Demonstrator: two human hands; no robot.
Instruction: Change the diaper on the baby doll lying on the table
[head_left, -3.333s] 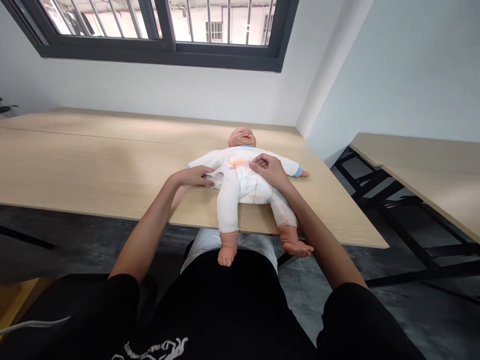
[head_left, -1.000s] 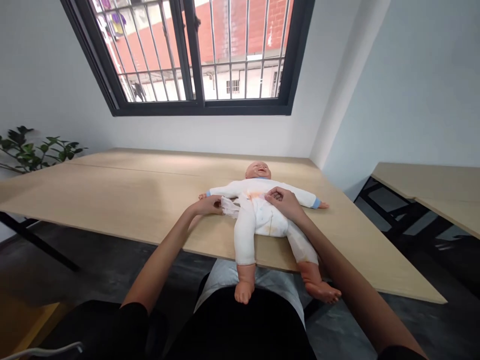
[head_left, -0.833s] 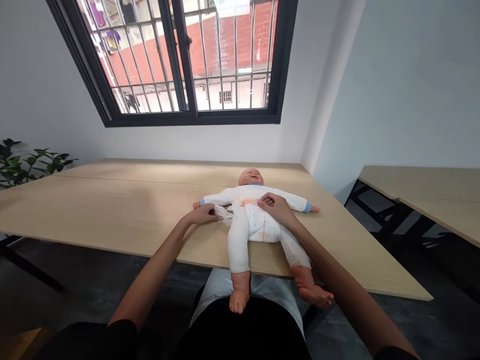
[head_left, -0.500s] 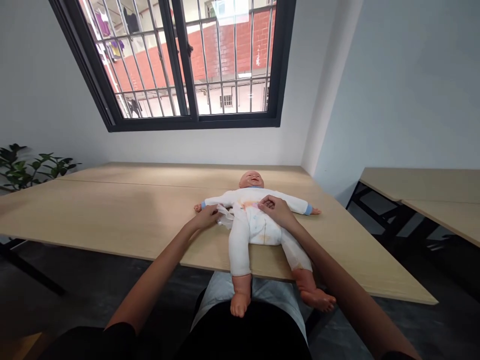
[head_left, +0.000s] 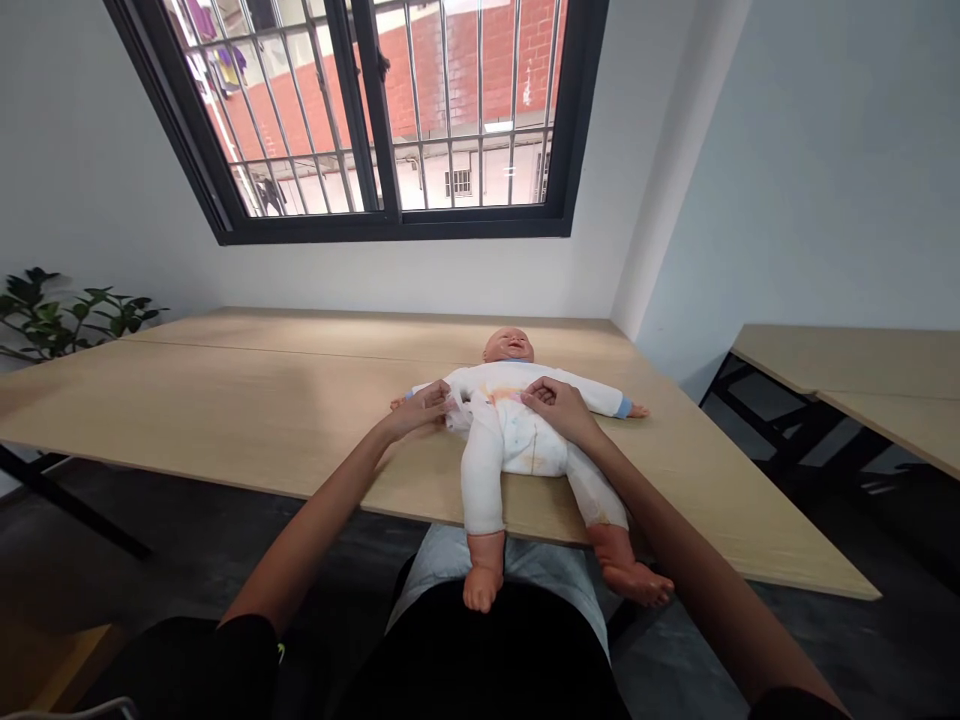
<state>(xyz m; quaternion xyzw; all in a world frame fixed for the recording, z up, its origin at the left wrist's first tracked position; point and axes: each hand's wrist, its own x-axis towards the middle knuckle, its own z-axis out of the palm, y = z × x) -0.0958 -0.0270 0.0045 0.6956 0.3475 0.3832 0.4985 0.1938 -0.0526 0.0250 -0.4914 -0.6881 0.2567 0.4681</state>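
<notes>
A baby doll [head_left: 482, 485] in a white outfit with blue cuffs lies on its back, its head pointing away from me. Around its hips is a white diaper [head_left: 531, 445] with faint printed marks and an orange-pink patch at the waist. My left hand [head_left: 421, 408] is closed on the diaper's loose, thin side flap, left of the doll's hip. On the other side, my right hand [head_left: 561, 408] has its fingers curled against the diaper's front waist edge; the fingertips are partly hidden.
The wooden table [head_left: 247, 400] carries the doll, whose feet hang over the near edge. A barred window [head_left: 390, 225] is in the wall ahead. Another table [head_left: 862, 360] stands to the right, and a green plant [head_left: 75, 315] is at the far left.
My left hand has shifted up and closer to the doll's waist, bringing the side flap with it. My right hand stays at the waist. The camera view has tilted slightly down.
</notes>
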